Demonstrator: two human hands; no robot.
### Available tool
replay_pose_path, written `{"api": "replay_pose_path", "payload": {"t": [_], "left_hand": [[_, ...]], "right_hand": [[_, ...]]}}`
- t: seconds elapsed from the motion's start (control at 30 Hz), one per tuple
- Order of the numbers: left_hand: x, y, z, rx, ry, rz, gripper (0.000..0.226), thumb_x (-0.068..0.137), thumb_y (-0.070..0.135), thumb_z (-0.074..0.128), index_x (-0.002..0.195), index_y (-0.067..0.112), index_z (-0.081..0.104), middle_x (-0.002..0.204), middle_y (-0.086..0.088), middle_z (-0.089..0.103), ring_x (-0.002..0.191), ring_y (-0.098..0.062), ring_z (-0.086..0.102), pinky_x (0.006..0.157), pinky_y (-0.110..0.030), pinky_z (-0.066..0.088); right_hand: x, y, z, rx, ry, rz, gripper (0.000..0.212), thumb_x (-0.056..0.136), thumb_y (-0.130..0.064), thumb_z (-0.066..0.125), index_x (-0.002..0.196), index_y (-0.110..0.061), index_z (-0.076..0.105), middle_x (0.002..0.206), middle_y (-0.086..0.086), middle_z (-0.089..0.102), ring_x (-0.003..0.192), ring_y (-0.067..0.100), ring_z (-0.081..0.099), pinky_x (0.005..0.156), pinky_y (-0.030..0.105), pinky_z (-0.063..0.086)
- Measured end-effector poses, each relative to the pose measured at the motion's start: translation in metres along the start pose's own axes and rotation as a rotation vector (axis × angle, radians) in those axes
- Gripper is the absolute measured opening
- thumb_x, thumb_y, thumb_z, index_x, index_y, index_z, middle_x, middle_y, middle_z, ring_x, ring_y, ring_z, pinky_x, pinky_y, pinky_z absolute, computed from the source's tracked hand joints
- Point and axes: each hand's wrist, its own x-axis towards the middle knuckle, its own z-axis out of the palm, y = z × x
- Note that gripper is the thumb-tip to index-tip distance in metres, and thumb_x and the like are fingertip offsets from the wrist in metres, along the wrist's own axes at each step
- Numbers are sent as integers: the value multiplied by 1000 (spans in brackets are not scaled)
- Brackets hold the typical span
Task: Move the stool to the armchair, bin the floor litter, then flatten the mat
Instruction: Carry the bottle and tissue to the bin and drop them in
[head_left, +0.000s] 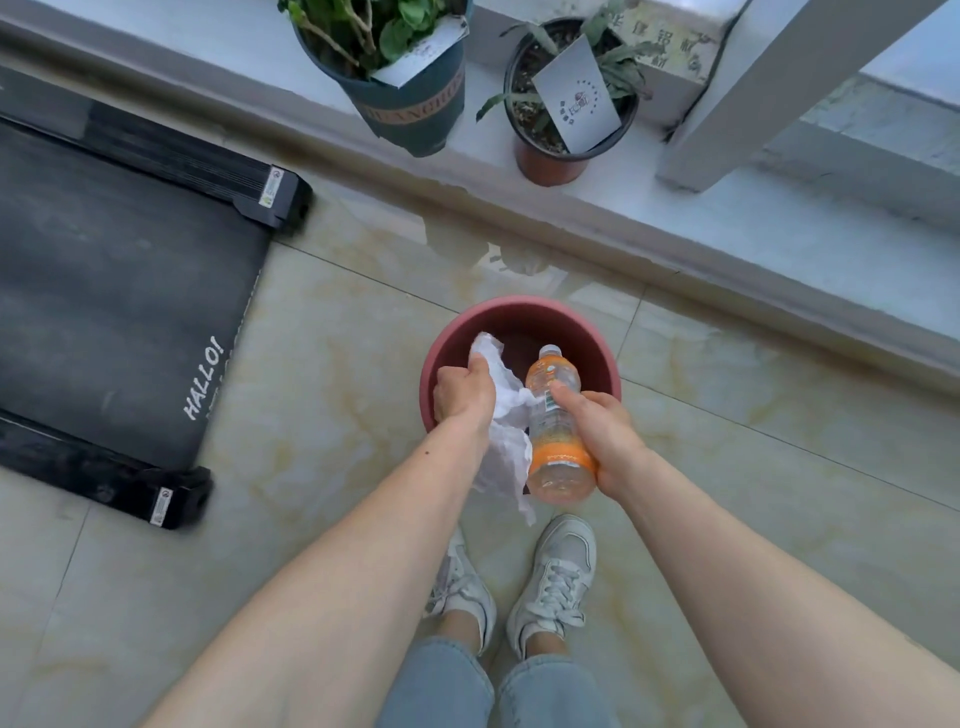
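crumpled white paper (503, 410) is being gripped in the left hand (462, 391) and a clear bottle with an orange label (557, 423) is being clasped in the right hand (605, 431), both being held over a pink bin (519, 317) on the tiled floor (332, 364), beside a black mat (114, 291).

The near rim of the pink bin (524, 312) was hidden behind both hands, the crumpled paper (503, 410) and the bottle (558, 431). The bin's floor was lost in shadow. The black mat (114, 291) was cut off at the left edge.
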Motion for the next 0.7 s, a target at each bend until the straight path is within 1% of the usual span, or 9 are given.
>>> {"api": "replay_pose_path", "payload": {"t": [0.03, 0.1, 0.2, 0.27, 0.37, 0.43, 0.53, 0.63, 0.7], "left_hand": [[0, 0, 0, -1, -33, 14, 54, 96, 43, 39, 115, -2, 61, 117, -21, 66, 109, -39, 61, 93, -40, 49], [-3, 2, -1, -19, -98, 40, 53, 99, 43, 35, 111, -1, 62, 114, -20, 67, 104, -38, 61, 84, -37, 46], [-5, 6, -4, -41, -153, 47, 51, 101, 42, 31, 124, 6, 58, 124, -13, 63, 112, -34, 58, 91, -35, 43], [-7, 8, -4, -61, -156, 46, 50, 101, 42, 31, 129, 8, 56, 126, -10, 60, 114, -31, 55, 88, -31, 38], [-10, 7, -7, -79, -139, 65, 45, 101, 42, 35, 120, 11, 61, 109, -3, 58, 97, -22, 51, 84, -28, 35], [-13, 6, -9, -72, -131, 69, 41, 101, 41, 36, 110, 11, 63, 103, -3, 57, 93, -23, 50, 82, -28, 36], [-19, 6, -14, -64, -138, 46, 45, 100, 41, 36, 110, 6, 63, 111, -14, 64, 102, -33, 58, 89, -36, 45], [-28, 7, -19, -73, -137, 33, 45, 100, 41, 37, 110, 4, 63, 117, -17, 65, 108, -34, 60, 94, -39, 46], [-37, 8, -23, -88, -144, 23, 45, 100, 40, 38, 111, 5, 63, 118, -14, 65, 105, -31, 60, 92, -36, 46]], "right_hand": [[-1, -1, -1, -3, 8, -1, 41, 83, -34, 74, 111, -10, 57, 114, 17, 68, 94, 36, 71, 82, 52, 59], [-2, -3, -2, -25, 33, 4, 50, 83, -36, 73, 122, -10, 54, 116, 14, 66, 95, 32, 70, 81, 48, 59], [-6, -8, -3, -24, 24, 36, 65, 86, -40, 69, 139, -14, 42, 126, 9, 59, 105, 27, 64, 73, 39, 57], [-10, -11, -4, -18, 9, 48, 69, 88, -40, 68, 145, -14, 38, 131, 10, 56, 112, 27, 60, 82, 42, 56], [-15, -13, -5, -20, 7, 45, 68, 88, -40, 68, 145, -14, 40, 133, 11, 56, 109, 26, 60, 86, 42, 56], [-19, -15, -5, -23, 10, 38, 67, 88, -39, 68, 143, -12, 41, 131, 10, 57, 106, 25, 61, 85, 41, 56], [-27, -19, -7, -29, 11, 30, 65, 89, -38, 68, 142, -11, 43, 127, 9, 59, 97, 21, 64, 82, 39, 57], [-39, -26, -9, -34, 14, 20, 62, 89, -37, 67, 141, -10, 45, 128, 12, 59, 107, 26, 64, 65, 31, 55], [-49, -30, -11, -32, 12, 14, 61, 90, -36, 67, 140, -9, 46, 128, 12, 59, 107, 26, 63, 67, 32, 55]]}}
